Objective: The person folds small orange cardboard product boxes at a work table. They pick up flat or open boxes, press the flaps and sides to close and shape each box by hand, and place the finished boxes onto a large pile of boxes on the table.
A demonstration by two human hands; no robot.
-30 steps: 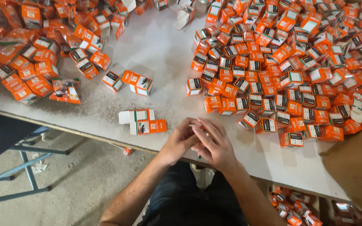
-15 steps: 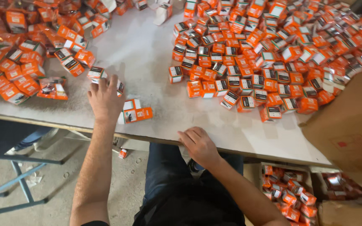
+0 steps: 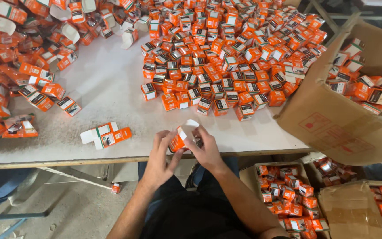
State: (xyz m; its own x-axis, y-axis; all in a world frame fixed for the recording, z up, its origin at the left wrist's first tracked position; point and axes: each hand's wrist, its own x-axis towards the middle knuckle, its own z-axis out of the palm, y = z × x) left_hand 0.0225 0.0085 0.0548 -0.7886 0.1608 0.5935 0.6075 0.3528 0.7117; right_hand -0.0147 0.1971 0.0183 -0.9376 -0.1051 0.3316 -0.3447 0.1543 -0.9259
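Both hands meet at the table's near edge (image 3: 67, 160): the left hand (image 3: 162, 155) grasps the small orange box (image 3: 178, 142), open flap tilted up-right toward the right hand's (image 3: 206, 148) pinching fingers

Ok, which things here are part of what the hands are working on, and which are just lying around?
In hand:
- left hand and right hand, together holding a small orange box with its white flap open
- flat unfolded cartons on the table's near edge

Lying about:
- heap of closed orange boxes
- tilted cardboard carton
- loose box on the floor
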